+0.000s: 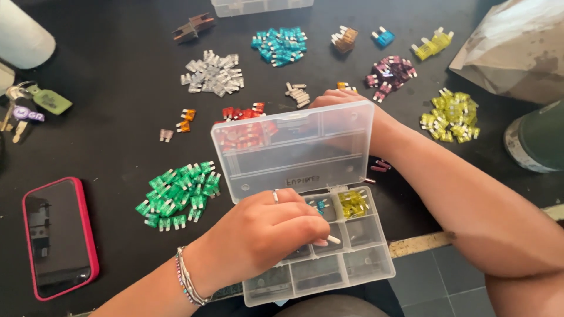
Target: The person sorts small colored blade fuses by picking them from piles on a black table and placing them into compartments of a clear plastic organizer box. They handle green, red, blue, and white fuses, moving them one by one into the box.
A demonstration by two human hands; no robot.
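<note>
A clear plastic compartment box [376,267] lies at the table's front edge with its lid [294,149] standing open. My left hand [264,232] hovers over the box's compartments, fingers pinched on a small white fuse [333,239]. One compartment holds yellow fuses [353,203], another a blue one [321,205]. My right hand [341,97] reaches behind the lid, mostly hidden by it, near a small orange fuse [342,86]; what it holds is hidden.
Fuses lie sorted by colour on the black table: green [176,194], red [242,113], clear [212,73], teal [281,44], purple [389,73], yellow [450,115]. A red-cased phone [57,235] and keys [23,105] lie at left; a bag [517,47] at right.
</note>
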